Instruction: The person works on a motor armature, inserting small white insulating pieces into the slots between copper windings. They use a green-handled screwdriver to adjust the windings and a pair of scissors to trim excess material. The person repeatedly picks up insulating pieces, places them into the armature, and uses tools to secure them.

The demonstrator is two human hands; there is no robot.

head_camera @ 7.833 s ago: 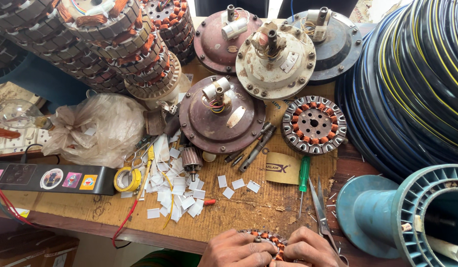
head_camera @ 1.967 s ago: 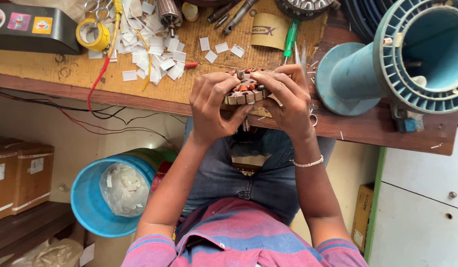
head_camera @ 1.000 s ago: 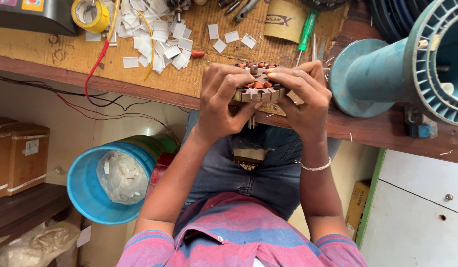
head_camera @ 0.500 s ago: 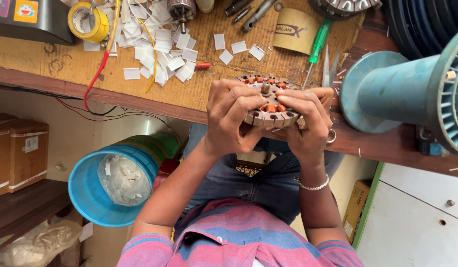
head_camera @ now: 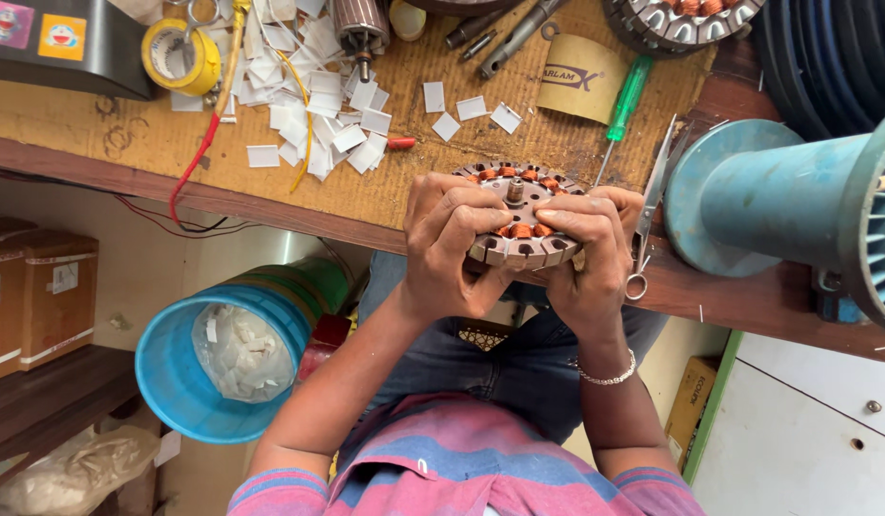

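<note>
Both my hands hold a round motor stator (head_camera: pixel 521 191) with copper windings and a steel shaft stub, at the near edge of the wooden workbench (head_camera: pixel 98 124). My left hand (head_camera: pixel 450 248) grips its left side with the fingers curled over the top. My right hand (head_camera: pixel 592 258), with a bracelet on the wrist, grips the right side, fingers pressed on the windings. The lower rim of the stator shows between my palms.
Scissors (head_camera: pixel 650 205) and a green screwdriver (head_camera: pixel 625 99) lie right of the stator. White paper slips (head_camera: pixel 309 105), a yellow tape roll (head_camera: pixel 180 57) and a small rotor (head_camera: pixel 358 21) lie behind. A big blue spool (head_camera: pixel 796 196) stands right. A blue bucket (head_camera: pixel 223 354) and cardboard boxes (head_camera: pixel 31 287) sit below.
The view has tilted from the bench top down to my lap, then crept back up. My hands keep hold of the stator and have shifted slightly right and up.
</note>
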